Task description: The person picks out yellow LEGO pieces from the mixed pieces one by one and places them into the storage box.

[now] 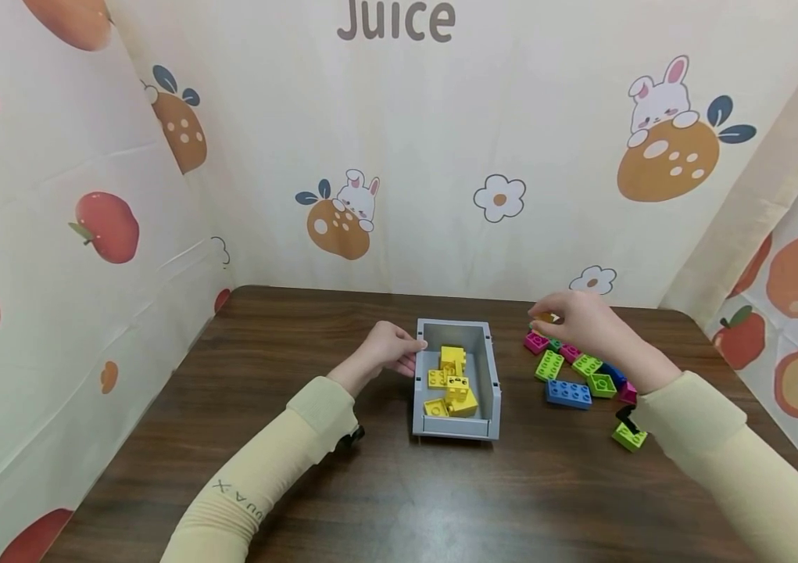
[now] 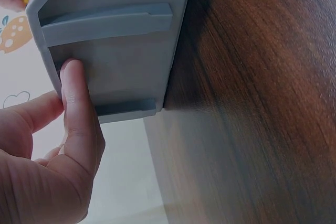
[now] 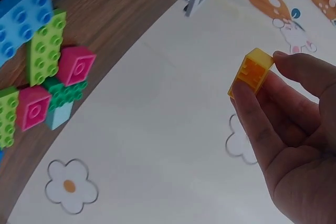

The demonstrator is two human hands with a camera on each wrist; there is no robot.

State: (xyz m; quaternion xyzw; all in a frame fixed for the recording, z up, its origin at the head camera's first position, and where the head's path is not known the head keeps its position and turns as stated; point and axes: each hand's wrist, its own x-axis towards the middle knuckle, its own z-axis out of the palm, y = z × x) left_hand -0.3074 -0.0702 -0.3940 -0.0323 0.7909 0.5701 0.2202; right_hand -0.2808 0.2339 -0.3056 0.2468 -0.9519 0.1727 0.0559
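A grey open-topped bin (image 1: 493, 375) stands mid-table with several yellow building bricks (image 1: 452, 358) inside. My left hand (image 1: 389, 349) pinches its left wall, thumb at the rim and fingers against the outer side (image 2: 126, 61). To the right of the bin, my right hand (image 1: 581, 322) is raised over a group of coloured bricks. Between its thumb and fingers it pinches a yellow building brick (image 3: 254, 66), whose hollow underside shows in the right wrist view. The head view hides most of that brick behind the fingers.
Right of the bin lie a blue brick (image 1: 568, 394), lime green bricks (image 1: 549, 365) and pink bricks (image 1: 535, 342). One lime green brick (image 1: 628, 438) sits apart, nearer the front, beside the right sleeve. A printed curtain (image 1: 427, 156) hangs behind the table's back edge.
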